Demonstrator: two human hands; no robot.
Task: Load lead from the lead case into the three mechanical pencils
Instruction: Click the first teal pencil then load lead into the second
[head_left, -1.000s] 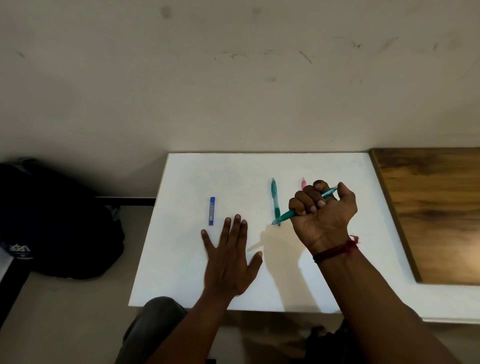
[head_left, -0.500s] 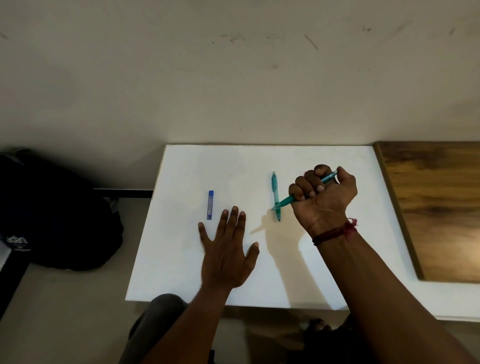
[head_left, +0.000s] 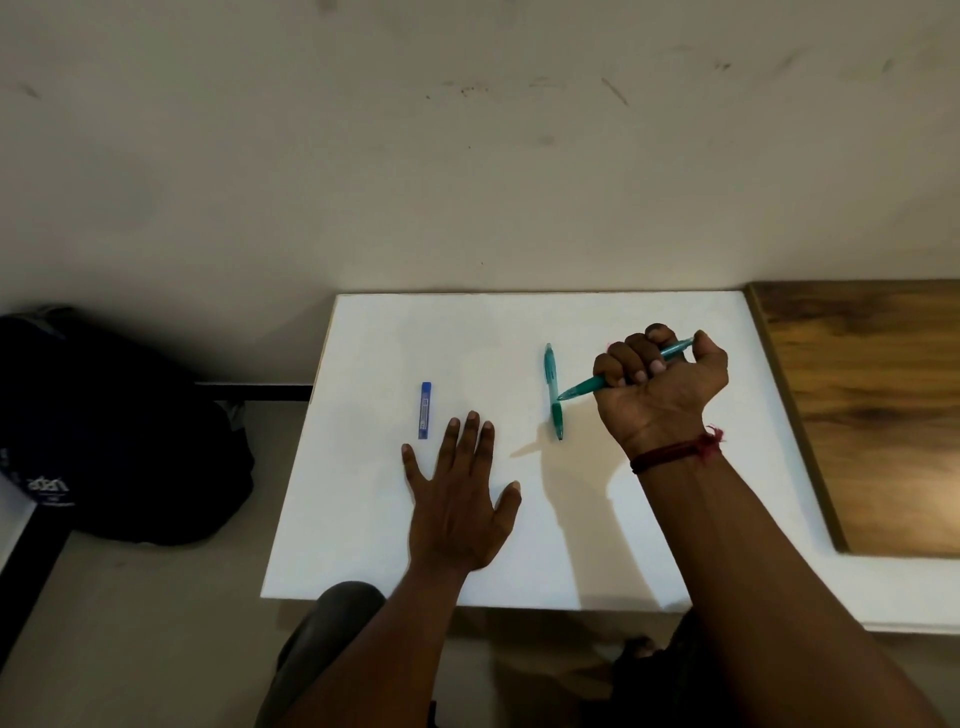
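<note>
1. Right hand (head_left: 660, 384): fingers curled in a full fist round a teal pencil (head_left: 582, 388), centre-right of frame; its tapered end points lower left and crosses above the second teal pencil (head_left: 557, 421), which lies flat on the white bench (head_left: 415, 338)
2. Left hand (head_left: 457, 499): lower centre, palm down, fingers straight, holding nothing; the blue lead case (head_left: 425, 410) lies just up-left of its fingertips, not touched, apparently not opened
3. Third pencil: not clearly in view, probably hidden behind the right fist
4. Judged status: first pencil picked up, no lead loaded yet
5. To do it well: swap the fist for a fingertip pinch mid-barrel, cap end up and exposed; a fist leaves no room to pull the cap
6. Bring the left hand to the lead case; open it low over the bench so a dropped lead lands on white and stays findable
7. Leads are thin and brittle; feed one straight down the barrel, no side load; recap before setting the pencil down
</note>
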